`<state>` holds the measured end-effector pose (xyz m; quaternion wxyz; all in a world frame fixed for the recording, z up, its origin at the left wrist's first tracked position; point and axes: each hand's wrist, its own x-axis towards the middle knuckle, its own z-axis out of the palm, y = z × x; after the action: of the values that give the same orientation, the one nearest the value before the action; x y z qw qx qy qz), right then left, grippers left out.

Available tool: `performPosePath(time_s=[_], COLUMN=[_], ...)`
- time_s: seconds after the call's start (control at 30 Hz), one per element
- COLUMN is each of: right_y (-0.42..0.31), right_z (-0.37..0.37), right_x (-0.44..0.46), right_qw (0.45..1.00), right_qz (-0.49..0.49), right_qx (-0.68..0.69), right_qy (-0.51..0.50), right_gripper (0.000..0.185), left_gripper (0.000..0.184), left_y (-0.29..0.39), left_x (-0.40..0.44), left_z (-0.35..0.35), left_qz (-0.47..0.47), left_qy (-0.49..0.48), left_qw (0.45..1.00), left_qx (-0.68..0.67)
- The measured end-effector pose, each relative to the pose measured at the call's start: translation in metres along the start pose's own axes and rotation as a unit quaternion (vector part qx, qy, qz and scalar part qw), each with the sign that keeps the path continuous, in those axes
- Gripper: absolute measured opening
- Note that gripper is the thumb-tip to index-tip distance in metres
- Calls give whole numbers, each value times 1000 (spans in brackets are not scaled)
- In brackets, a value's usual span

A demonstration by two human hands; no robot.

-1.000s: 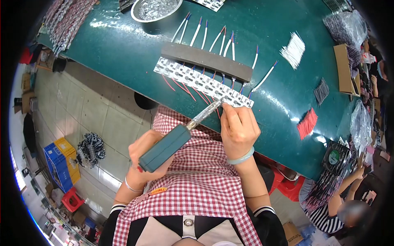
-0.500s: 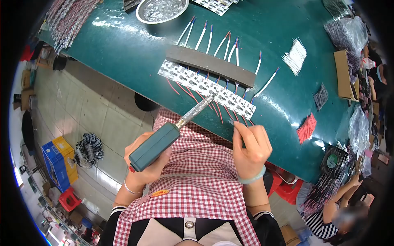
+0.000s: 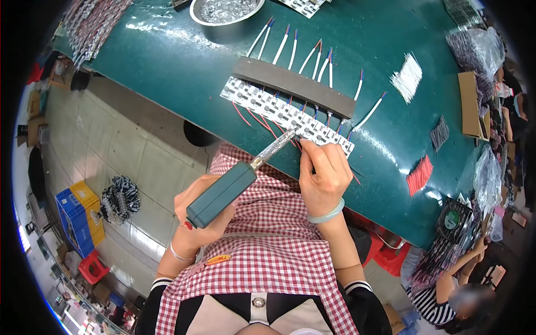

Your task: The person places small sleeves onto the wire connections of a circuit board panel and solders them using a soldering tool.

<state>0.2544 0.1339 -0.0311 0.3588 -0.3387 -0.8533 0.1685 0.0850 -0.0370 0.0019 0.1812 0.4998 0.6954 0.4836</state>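
Observation:
My left hand [image 3: 204,204] is wrapped round a green-handled soldering iron [image 3: 221,195]. The iron's metal tip rests at the lower edge of a white circuit board strip [image 3: 268,108]. Beside the tip, my right hand [image 3: 324,173] pinches a thin dark wire end at the board's edge. Red wires [image 3: 242,114] stick out below the strip. A dark grey bar [image 3: 293,86] lies along the strip's upper side, over white-sleeved wires [image 3: 281,47] whose red and blue ends fan out beyond it.
On the green table [image 3: 167,67] are a metal bowl [image 3: 226,8], white wires [image 3: 407,78], dark wires [image 3: 440,133] and red wires [image 3: 419,175]. A cardboard box [image 3: 470,105] and a fan [image 3: 450,221] stand at the right, near another person's arm [image 3: 446,285].
My right hand moved away from the board with a thin wire, then came back up to its edge. The iron tip dipped left and is now near my right fingertips. The board shifted slightly.

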Motion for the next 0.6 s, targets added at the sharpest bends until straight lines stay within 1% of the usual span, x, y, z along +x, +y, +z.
performPosePath(time_s=[0.23,0.33,0.6], right_y=[-1,-1,-2], right_z=[4,-1,-2], right_x=[1,1,1], right_qw=[1000,1000,1000], right_qz=[1,-1,6], right_qx=[-8,-7,-13], right_qy=[-3,-5,-13], right_gripper=[27,27,27], left_gripper=[23,24,20], left_y=[-5,-4,0], left_x=[1,2,8], left_z=[0,1,-3], left_qz=[-36,-11,-18], left_qy=[-8,-13,-24], left_qw=[999,1000,1000], left_qx=[-21,-4,6])
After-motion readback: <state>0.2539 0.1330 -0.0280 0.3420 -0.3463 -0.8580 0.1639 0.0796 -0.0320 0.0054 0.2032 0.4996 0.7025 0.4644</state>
